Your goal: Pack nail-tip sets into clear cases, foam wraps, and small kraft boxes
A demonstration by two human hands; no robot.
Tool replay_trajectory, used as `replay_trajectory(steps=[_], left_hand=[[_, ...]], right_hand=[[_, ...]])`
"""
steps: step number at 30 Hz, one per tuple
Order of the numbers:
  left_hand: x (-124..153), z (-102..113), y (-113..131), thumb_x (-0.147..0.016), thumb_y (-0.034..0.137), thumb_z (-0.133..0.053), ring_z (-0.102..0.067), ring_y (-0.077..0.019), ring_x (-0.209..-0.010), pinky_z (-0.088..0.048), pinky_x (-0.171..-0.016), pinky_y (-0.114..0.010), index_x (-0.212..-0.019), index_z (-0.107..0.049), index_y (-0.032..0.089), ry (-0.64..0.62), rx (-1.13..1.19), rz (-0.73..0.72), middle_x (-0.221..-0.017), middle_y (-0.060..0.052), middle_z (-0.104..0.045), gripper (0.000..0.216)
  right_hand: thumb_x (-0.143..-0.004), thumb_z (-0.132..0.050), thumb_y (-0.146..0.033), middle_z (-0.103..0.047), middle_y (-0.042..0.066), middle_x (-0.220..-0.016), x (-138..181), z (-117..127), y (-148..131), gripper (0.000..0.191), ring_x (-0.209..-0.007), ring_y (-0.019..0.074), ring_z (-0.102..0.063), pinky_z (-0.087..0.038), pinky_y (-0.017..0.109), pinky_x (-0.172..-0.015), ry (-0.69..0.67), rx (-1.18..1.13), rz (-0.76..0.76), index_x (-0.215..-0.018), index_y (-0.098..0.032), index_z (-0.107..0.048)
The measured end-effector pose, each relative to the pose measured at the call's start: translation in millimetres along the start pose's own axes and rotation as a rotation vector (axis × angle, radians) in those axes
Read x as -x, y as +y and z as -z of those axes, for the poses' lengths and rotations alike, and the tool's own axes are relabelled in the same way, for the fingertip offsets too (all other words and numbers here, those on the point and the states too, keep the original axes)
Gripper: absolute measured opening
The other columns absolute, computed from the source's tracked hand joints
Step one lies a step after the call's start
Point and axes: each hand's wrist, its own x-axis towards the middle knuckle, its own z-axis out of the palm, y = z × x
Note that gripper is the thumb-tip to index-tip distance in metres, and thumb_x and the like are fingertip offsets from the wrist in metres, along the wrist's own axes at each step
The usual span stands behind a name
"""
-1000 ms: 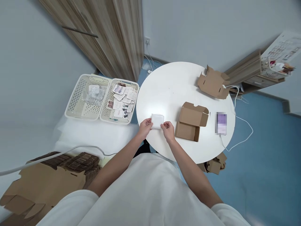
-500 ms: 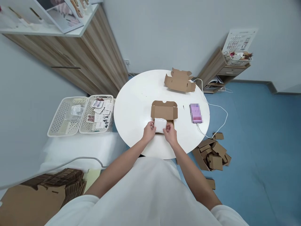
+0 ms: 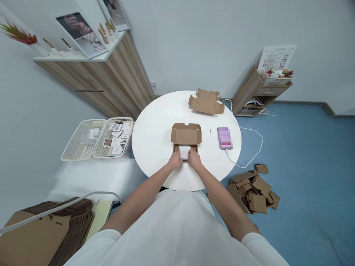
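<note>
A small white wrapped packet [image 3: 184, 152] sits within the open brown cardboard box [image 3: 185, 136], whose lid stands up at the back. My left hand [image 3: 175, 160] grips the packet's left side, and my right hand [image 3: 194, 159] has its fingers closed on the right side. Both hands reach over the box's front edge, so the packet's lower part and the box floor are mostly hidden. What the packet contains cannot be seen.
The round white table [image 3: 155, 122] also bears an unfolded cardboard box [image 3: 206, 102] and a purple phone [image 3: 225, 138] on a white cable. White baskets [image 3: 95, 155] with cards stand left. A carton of small boxes [image 3: 240, 195] is on the floor at right; flattened cardboard [image 3: 36, 236] lies lower left.
Both hands have lowered the white packet from above the box's front into it. The camera view has shifted a little.
</note>
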Motion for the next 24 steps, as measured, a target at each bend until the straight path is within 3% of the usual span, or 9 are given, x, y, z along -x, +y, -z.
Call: replay_trajectory(steps=[5,9,11,14,16,18,20,22,24], left_hand=[[-2.2,-7.7,-1.7,-0.065,0.022,-0.053,-0.04,-0.0323,-0.119,-0.034,-0.092,-0.039,-0.125,-0.034,0.004,-0.077,-0.109,0.06,-0.128,-0.025,-0.039,0.065],[3.7,-6.2,9.0,-0.073,0.026,-0.048,-0.026,-0.0324,-0.128,-0.028,-0.099,-0.041,-0.132,-0.022,0.002,-0.091,-0.132,0.109,-0.14,-0.024,-0.022,0.069],[9.4,-1.3,12.5,-0.076,0.027,-0.045,-0.026,-0.0301,-0.129,-0.027,-0.101,-0.041,-0.133,-0.022,0.003,-0.039,-0.124,0.031,-0.14,-0.022,-0.023,0.065],[15.6,13.2,9.2,-0.079,0.03,-0.043,-0.031,-0.0252,-0.126,-0.028,-0.102,-0.039,-0.129,-0.033,0.011,0.098,-0.084,-0.127,-0.134,-0.015,-0.037,0.054],[14.3,27.4,2.4,-0.08,0.032,-0.044,-0.038,-0.0236,-0.121,-0.032,-0.099,-0.038,-0.124,-0.04,0.016,0.197,-0.038,-0.139,-0.129,-0.012,-0.044,0.047],[6.6,43.6,-4.6,-0.079,0.037,-0.045,-0.043,-0.0237,-0.117,-0.037,-0.094,-0.037,-0.12,-0.044,0.016,0.27,0.03,-0.039,-0.126,-0.013,-0.046,0.046],[-6.8,58.9,-8.2,-0.079,0.042,-0.047,-0.046,-0.0242,-0.114,-0.038,-0.092,-0.037,-0.117,-0.047,0.014,0.32,0.127,0.102,-0.125,-0.014,-0.048,0.048],[-22.9,70.8,-6.2,-0.08,0.048,-0.042,-0.048,-0.0229,-0.113,-0.038,-0.091,-0.036,-0.114,-0.049,0.015,0.323,0.278,0.189,-0.123,-0.013,-0.051,0.048],[-37.8,78.4,0.9,-0.082,0.054,-0.036,-0.049,-0.022,-0.111,-0.042,-0.086,-0.034,-0.112,-0.05,0.016,0.291,0.438,0.242,-0.124,-0.013,-0.05,0.051]], right_hand=[[-0.069,-0.048,-0.002,-0.053,0.009,-0.087,4.8,-5.1,0.6,0.025,-0.076,0.0193,-0.053,-0.039,0.029,-0.065,-0.016,0.039,0.044,-0.089,-0.017,-0.046],[-0.072,-0.044,-0.003,-0.049,0.014,-0.102,12.1,-1.2,0.5,0.022,-0.084,0.0207,-0.053,-0.043,0.033,-0.071,0.012,0.064,0.143,-0.09,-0.015,-0.048],[-0.075,-0.041,-0.006,-0.046,0.015,-0.112,17.5,5.7,1.9,0.022,-0.095,0.0219,-0.052,-0.044,0.034,-0.076,0.065,0.046,0.263,-0.094,-0.014,-0.049],[-0.08,-0.038,-0.013,-0.046,0.012,-0.116,25.4,22.4,11.3,0.025,-0.108,0.0208,-0.046,-0.043,0.034,-0.085,0.153,-0.048,0.441,-0.101,-0.018,-0.05],[-0.08,-0.039,-0.018,-0.05,0.01,-0.112,26.0,36.2,23.9,0.025,-0.108,0.0204,-0.046,-0.041,0.035,-0.088,0.227,-0.129,0.45,-0.102,-0.02,-0.051],[-0.08,-0.042,-0.025,-0.053,0.01,-0.107,19.4,50.7,39.5,0.025,-0.1,0.0209,-0.05,-0.043,0.036,-0.084,0.303,-0.234,0.316,-0.102,-0.019,-0.052],[-0.076,-0.048,-0.036,-0.055,0.01,-0.104,5.3,64.8,53.7,0.031,-0.088,0.0204,-0.054,-0.046,0.035,-0.074,0.319,-0.366,0.072,-0.101,-0.018,-0.053],[-0.074,-0.048,-0.047,-0.059,0.01,-0.101,-13.5,77.5,62.8,0.038,-0.084,0.0196,-0.055,-0.046,0.032,-0.07,0.253,-0.561,-0.182,-0.099,-0.018,-0.054],[-0.076,-0.039,-0.056,-0.06,0.009,-0.101,-32.4,87.3,64.8,0.046,-0.082,0.0185,-0.057,-0.046,0.03,-0.065,0.124,-0.76,-0.339,-0.097,-0.019,-0.056]])
